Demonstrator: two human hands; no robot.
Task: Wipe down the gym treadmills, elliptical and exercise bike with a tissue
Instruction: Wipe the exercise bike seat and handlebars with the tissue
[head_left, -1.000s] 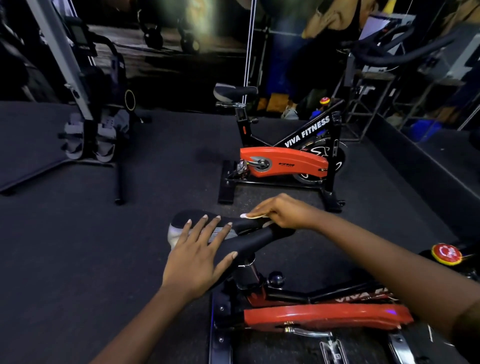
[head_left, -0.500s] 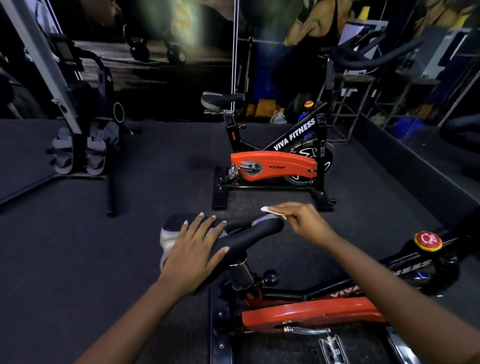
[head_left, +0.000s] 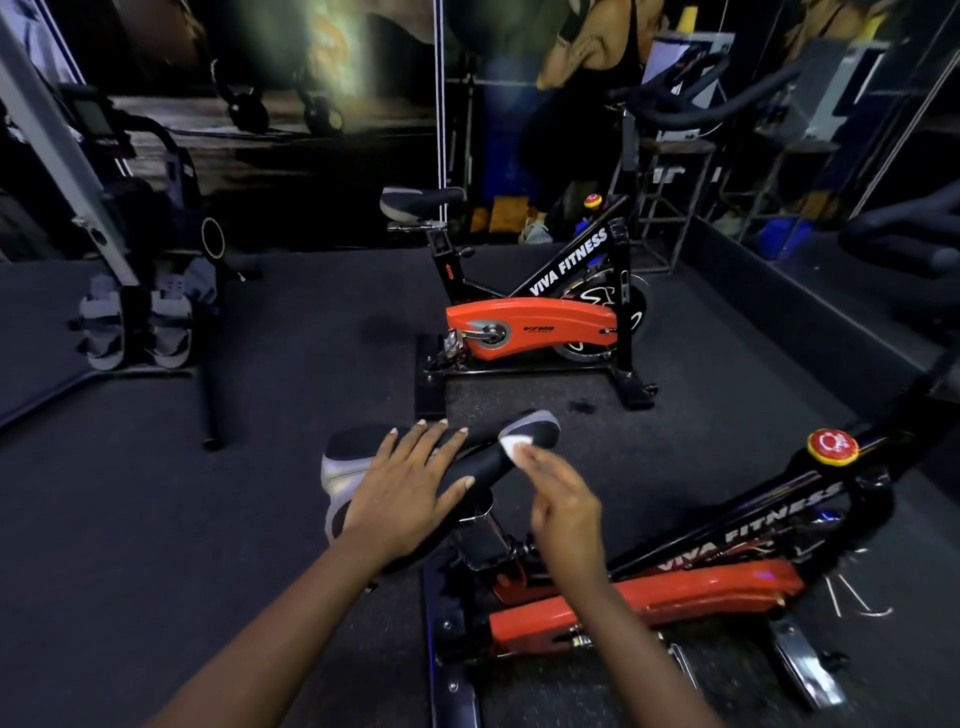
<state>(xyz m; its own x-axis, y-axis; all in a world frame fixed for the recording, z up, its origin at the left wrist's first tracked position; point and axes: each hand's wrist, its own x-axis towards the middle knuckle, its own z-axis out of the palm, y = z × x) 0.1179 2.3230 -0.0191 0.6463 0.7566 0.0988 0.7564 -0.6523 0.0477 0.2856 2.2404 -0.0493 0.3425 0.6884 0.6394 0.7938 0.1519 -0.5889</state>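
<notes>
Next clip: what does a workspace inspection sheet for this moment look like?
Surface: dark rubber floor.
Job's things: near bike, its black saddle with a white tissue near the nose; far bike upright beyond it.
Clutter: dark speck on the floor between the bikes.
Hands: left hand lies flat on the saddle; right hand holds the tissue against the saddle.
Cables: nothing seen.
Surroundings: machine with foot straps at left; person and stool behind the far bike.
</notes>
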